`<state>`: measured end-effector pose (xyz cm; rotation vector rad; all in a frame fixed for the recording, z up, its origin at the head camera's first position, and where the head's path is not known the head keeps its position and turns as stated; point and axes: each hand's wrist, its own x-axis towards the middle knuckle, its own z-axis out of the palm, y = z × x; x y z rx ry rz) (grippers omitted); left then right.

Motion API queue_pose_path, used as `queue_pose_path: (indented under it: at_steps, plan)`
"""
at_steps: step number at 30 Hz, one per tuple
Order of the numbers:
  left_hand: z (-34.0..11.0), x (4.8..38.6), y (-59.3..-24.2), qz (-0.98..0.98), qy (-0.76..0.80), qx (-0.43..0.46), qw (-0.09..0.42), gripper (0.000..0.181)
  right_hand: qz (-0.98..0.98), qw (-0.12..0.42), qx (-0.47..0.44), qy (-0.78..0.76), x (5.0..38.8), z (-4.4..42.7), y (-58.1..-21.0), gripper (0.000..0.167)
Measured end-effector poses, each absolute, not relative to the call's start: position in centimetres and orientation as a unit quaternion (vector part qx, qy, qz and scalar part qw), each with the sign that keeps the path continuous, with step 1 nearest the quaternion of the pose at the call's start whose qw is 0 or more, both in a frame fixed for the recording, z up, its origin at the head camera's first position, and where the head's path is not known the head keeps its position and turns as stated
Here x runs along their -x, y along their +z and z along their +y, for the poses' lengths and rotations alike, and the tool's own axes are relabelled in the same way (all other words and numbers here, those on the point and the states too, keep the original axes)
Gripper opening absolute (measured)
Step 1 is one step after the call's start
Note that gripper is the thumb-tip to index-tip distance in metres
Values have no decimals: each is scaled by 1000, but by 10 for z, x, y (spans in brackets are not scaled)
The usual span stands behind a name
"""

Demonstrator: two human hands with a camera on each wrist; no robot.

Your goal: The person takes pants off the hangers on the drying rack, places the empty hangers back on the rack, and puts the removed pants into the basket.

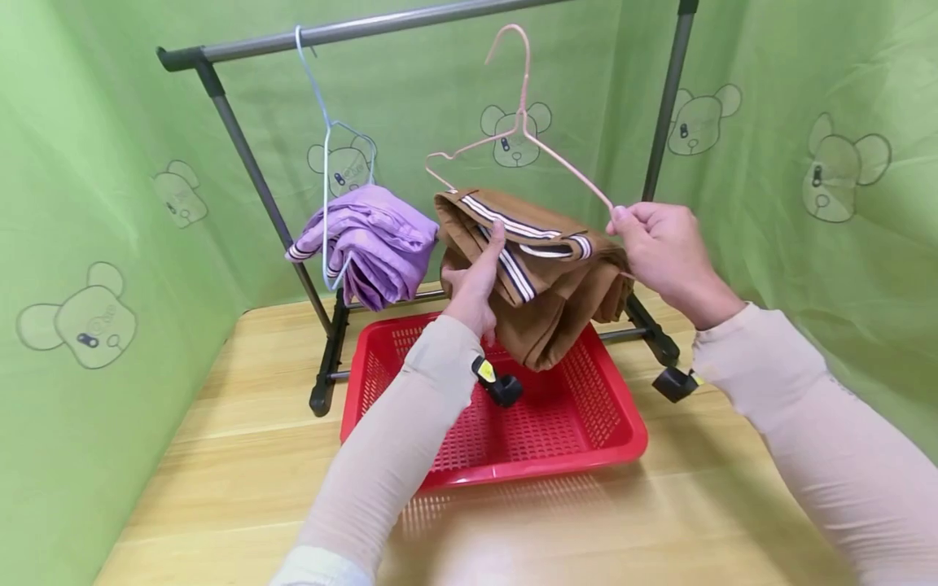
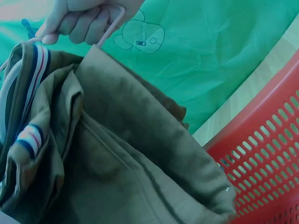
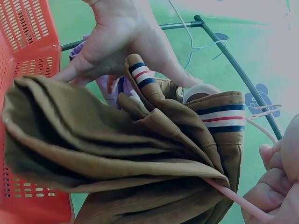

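A brown folded garment (image 1: 557, 301) with striped trim hangs over the lower bar of a pink hanger (image 1: 567, 165), above the basket. The left hand (image 1: 475, 289) grips the garment's left side, thumb on top near the striped band. At the hanger's right corner, the right hand (image 1: 663, 248) pinches the pink wire. The right wrist view shows the wire (image 3: 238, 200) running out of the cloth folds (image 3: 117, 140) to the right hand (image 3: 275, 186), with the left hand (image 3: 135, 42) spread behind the garment. The hanger's hook is free of the rail.
A grey rack rail (image 1: 410, 18) spans the back. On its left hangs a blue hanger (image 1: 325, 203) with a purple garment (image 1: 384, 244). Below stands a red perforated basket (image 1: 494, 474) on the wooden table (image 1: 242, 456). Green patterned cloth (image 1: 88, 203) surrounds the area.
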<state>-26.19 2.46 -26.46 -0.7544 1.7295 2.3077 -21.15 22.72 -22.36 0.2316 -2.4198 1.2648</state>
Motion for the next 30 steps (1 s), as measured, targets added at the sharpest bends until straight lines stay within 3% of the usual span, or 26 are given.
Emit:
queue_pose_path:
  at_steps: [6,11,14,21,25,30]
  plan:
    - [33,262,-260,578,766,271,75,134,-864,208,-88,451,211,223,-223,35]
    - [41,262,-263,514,813,274,-14,119,-862,209,-85,454,211,222,-224,35]
    - [44,262,-265,475,842,253,-37,109,-861,209,-82,456,211,222,-225,35]
    - [41,265,-275,389,900,189,47,59,-859,206,-80,462,211,223,-226,34]
    - [38,267,-280,402,894,177,82,52,-855,201,-78,471,211,225,-226,34]
    - [39,265,-280,417,888,176,82,54,-855,192,-81,475,210,228,-226,34]
